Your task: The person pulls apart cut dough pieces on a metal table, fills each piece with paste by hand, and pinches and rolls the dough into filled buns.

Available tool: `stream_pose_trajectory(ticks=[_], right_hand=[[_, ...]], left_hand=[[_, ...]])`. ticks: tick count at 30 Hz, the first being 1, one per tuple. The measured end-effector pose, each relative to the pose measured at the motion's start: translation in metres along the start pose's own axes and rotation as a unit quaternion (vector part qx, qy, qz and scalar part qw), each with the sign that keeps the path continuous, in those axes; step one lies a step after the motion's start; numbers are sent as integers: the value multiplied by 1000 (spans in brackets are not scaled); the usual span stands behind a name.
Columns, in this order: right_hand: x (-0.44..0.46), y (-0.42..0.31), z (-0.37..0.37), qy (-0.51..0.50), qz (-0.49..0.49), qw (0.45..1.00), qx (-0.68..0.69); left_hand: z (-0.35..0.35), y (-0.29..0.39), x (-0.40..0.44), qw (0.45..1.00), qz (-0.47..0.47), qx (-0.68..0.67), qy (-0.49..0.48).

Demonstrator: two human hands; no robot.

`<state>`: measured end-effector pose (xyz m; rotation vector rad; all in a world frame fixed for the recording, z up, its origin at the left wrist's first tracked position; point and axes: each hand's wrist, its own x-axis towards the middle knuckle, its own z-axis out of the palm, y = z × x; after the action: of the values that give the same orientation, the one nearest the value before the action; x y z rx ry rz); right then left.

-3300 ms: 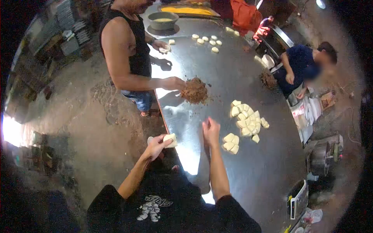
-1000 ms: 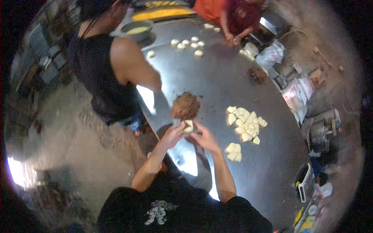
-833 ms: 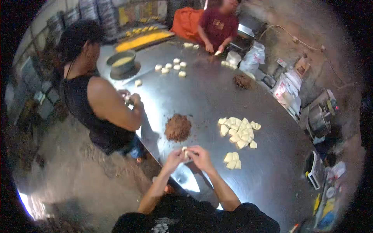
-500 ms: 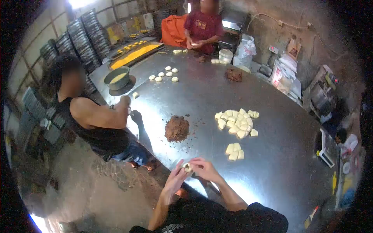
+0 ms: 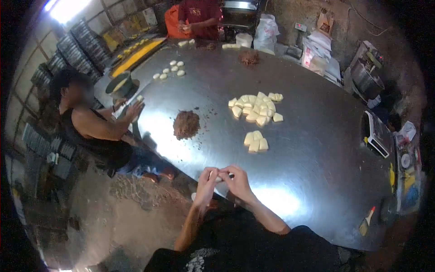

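Dough piece: pale, small; held in the air at lower centre of frame, pinched between fingers that cover most of it. Full shape not discernible.

A black short-sleeved shirt bears a pale, patchy print.

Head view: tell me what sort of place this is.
Probably a small bakery or pastry workshop: cut pieces of pale dough and a crumbly brown mound lie on a large metal table, and stacks of what look like trays stand by the wall.
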<state>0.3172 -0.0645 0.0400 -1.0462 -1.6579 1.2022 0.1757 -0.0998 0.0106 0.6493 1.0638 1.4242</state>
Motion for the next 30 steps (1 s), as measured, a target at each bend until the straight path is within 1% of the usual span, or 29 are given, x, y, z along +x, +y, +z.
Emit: stream_pose_trajectory(ticks=[1,2,4,5,6,8,9,10,11,12,14,15,16,17,18,19,20,22,23,24,26,27,28,29,30], right_hand=[[-5,4,-5,17,-5,999,-28],[-10,5,-11,13,0,999,-31],[-11,-10,-24,55,-93,991,-74],[-11,-9,-22,91,-72,993,-30],[-11,-8,-27,82,-65,994,-34],[-5,-7,-39,76,-49,996,9],[-1,-8,-45,58,-41,997,0],[1,-10,-49,38,-54,996,-61],[2,-13,-52,14,-68,990,-121],[3,-18,-51,-9,-59,990,-128],[9,-28,-40,54,-135,984,-107],[9,-23,-37,31,-95,994,-54],[10,-4,-34,11,-90,994,-58],[11,29,-31,-8,-87,985,-150],[10,62,-27,-26,-87,966,-240],[6,94,-22,-64,-76,960,-263],[6,91,-23,-72,-75,958,-266],[26,68,-30,-51,-142,925,-349],[39,53,-28,12,-160,934,-320],[51,40,-24,1,-159,934,-320],[75,27,-11,113,-86,919,-367],[76,79,10,128,-140,844,-501],[74,93,28,119,-141,846,-501],[67,102,42,45,-126,847,-515],[64,105,52,-29,-111,843,-525]], left_hand=[[6,0,1,999,-15,22,-29],[12,-3,3,999,-19,16,-26],[20,-17,12,994,-21,-86,-61],[24,-26,17,998,16,-38,-46],[26,-25,18,998,11,-46,-38],[31,-17,22,991,18,51,-121],[36,-14,22,995,0,12,-96],[40,-14,21,997,-18,-28,-69],[41,-18,21,990,-5,-117,-78],[39,-24,22,989,-7,-134,-58],[28,-27,30,985,37,-118,-120],[22,-21,31,985,40,-129,-103],[17,-12,28,996,56,4,-67],[12,-5,23,988,63,136,-30],[7,0,19,987,82,132,33],[-6,3,15,987,89,117,59],[-21,7,9,987,97,104,81],[-51,18,-13,978,104,124,128],[-65,21,-26,977,100,106,155],[-77,24,-36,974,99,86,185],[-90,32,-57,971,104,94,193],[-89,37,-68,967,103,77,221],[-89,48,-74,961,104,63,247],[-78,63,-76,962,125,40,240],[-68,80,-74,961,120,38,247]])
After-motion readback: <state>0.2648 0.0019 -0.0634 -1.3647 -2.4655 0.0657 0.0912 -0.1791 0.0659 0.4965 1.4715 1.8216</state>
